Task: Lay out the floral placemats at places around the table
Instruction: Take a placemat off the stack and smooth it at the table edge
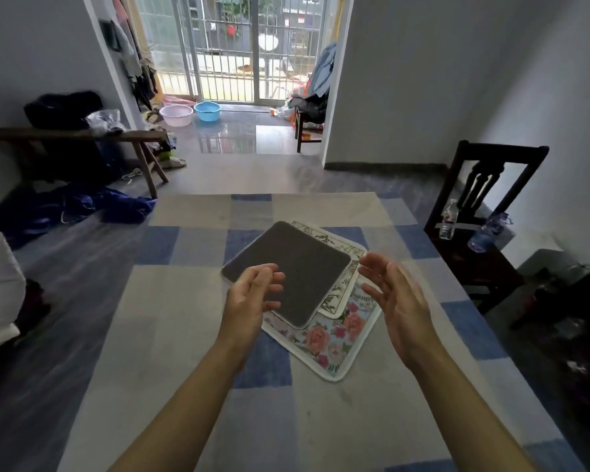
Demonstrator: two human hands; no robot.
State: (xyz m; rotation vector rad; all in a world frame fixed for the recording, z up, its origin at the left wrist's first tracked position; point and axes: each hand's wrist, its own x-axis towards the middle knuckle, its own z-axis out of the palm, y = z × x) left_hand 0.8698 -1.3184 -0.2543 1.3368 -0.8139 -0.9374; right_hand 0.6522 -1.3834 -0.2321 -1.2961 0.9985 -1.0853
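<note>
**Desk:** Any writing legible?

**Operator:** I see a label on the upright water bottle point(448, 219) on the chair point(491, 185), but it is too small to read. A second bottle point(487, 233) leans beside it.

**Desk:** Mats?

**Operator:** Stacked askew mid-table point(191, 301) on checked cloth. The grey-backed mat point(286, 272) is on top, the leaf-bordered mat point(338, 245) under it, and the rose-print mat point(334, 338) lowest and nearest me.

**Desk:** Hands?

**Operator:** Left hand point(249, 294) is over the grey mat's near corner, fingers loosely curled and gripping nothing. Right hand point(392, 294) is beside the stack, fingers spread. I cannot tell if either touches.

**Desk:** Surroundings?

**Operator:** Bench point(82, 134) at left. Pink basin point(176, 114) and blue basin point(207, 110) by the barred door.
</note>
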